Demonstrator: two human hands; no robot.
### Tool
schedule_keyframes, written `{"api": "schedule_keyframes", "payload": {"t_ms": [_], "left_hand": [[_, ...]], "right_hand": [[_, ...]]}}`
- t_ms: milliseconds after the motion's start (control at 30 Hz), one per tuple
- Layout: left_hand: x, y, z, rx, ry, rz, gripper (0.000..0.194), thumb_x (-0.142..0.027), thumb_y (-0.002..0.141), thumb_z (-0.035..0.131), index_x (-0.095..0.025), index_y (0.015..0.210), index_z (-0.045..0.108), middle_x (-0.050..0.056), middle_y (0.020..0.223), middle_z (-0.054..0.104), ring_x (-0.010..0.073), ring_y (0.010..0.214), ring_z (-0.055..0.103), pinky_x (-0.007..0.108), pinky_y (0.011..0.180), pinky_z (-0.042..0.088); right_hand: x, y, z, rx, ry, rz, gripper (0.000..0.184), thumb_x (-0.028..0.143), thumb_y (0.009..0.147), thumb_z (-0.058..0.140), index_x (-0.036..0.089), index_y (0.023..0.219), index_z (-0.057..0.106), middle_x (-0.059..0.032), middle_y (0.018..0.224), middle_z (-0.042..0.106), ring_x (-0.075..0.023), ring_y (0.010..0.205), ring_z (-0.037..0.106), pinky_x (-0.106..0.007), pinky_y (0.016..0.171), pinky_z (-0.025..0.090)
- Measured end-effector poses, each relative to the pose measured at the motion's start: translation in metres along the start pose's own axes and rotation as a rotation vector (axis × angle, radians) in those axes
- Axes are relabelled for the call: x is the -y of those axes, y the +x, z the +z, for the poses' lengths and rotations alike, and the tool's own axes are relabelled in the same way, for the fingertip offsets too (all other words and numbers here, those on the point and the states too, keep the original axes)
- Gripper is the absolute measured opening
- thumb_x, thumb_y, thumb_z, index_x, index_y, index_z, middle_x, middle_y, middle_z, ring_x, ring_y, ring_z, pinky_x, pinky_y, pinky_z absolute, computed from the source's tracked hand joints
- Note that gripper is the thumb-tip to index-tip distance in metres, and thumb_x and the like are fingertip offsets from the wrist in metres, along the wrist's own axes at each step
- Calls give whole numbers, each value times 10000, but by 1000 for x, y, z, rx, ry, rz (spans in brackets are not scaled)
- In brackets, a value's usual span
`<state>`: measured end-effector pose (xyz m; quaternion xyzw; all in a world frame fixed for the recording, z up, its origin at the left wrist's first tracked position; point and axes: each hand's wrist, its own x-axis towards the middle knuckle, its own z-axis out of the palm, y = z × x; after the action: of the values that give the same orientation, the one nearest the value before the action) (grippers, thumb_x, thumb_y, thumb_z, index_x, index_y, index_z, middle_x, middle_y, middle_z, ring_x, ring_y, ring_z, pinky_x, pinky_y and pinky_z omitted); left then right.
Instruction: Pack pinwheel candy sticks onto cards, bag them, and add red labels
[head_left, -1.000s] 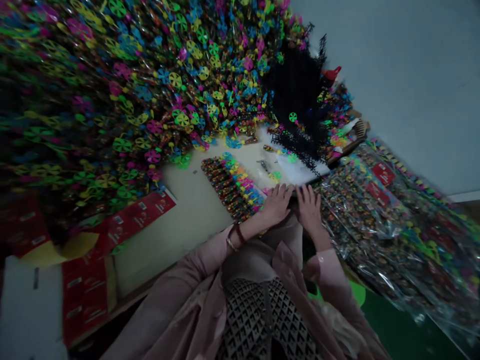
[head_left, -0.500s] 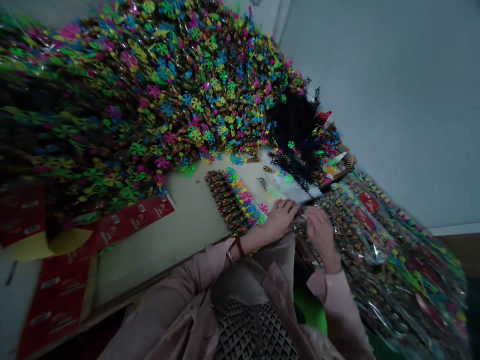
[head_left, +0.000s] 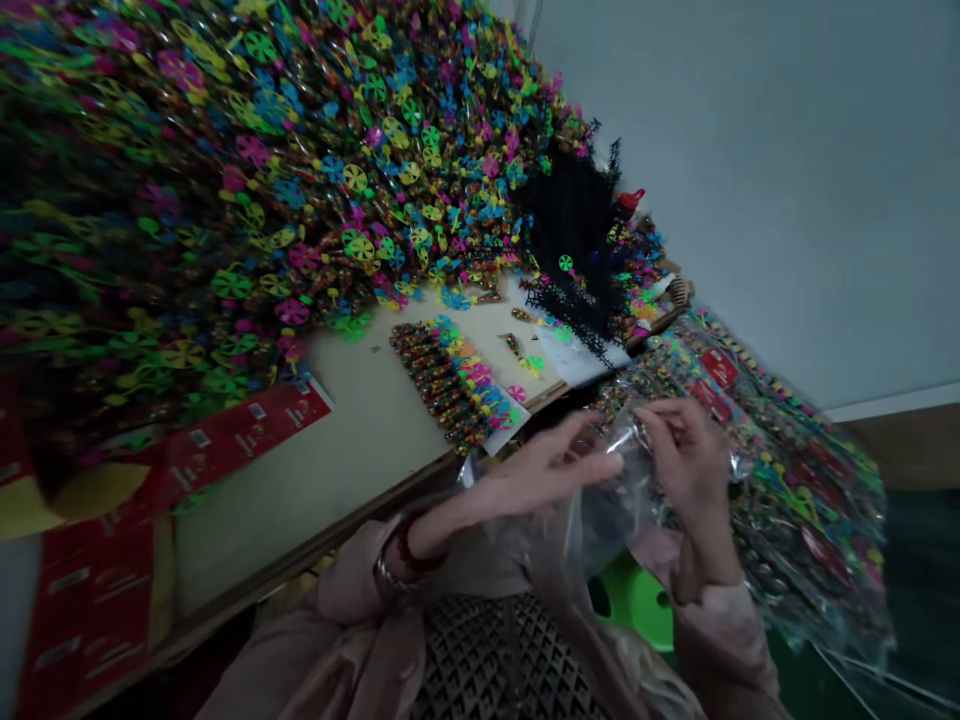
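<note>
While a clear plastic bag (head_left: 611, 510) is pinched by the fingers of the right hand (head_left: 686, 465), those of the left hand (head_left: 544, 470) are held together beside it.

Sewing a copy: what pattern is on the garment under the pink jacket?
The garment: a dark triangle lattice, best in the head view.

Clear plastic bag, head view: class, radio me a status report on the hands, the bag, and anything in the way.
Left hand against clear plastic bag. Right hand pinching its upper edge. Heap of bagged pinwheels close on the right.
</note>
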<state>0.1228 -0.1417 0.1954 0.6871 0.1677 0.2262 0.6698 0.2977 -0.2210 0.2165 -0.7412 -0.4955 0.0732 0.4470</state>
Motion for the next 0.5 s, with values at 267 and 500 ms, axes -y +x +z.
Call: {"api": "schedule_keyframes", "payload": {"t_ms": [267, 500], "left_hand": [[35, 23, -19, -103, 164, -3, 358, -375, 764, 669, -129, 1023, 643, 45, 834, 671, 167, 760, 598, 270, 701, 473], [31, 13, -67, -189, 252, 72, 174, -337, 791, 640, -181, 734, 691, 8, 664, 650, 143, 645, 569, 209, 599, 416]], "right_hand": [[-4, 17, 49, 66, 206, -54, 227, 425, 845, 590, 221, 773, 523, 82, 519, 479, -80, 439, 437, -206, 465, 336], [-5, 17, 45, 450, 323, 40, 359, 361, 652, 782, 224, 924, 592, 103, 531, 456, -67, 475, 387, -182, 470, 279]]}}
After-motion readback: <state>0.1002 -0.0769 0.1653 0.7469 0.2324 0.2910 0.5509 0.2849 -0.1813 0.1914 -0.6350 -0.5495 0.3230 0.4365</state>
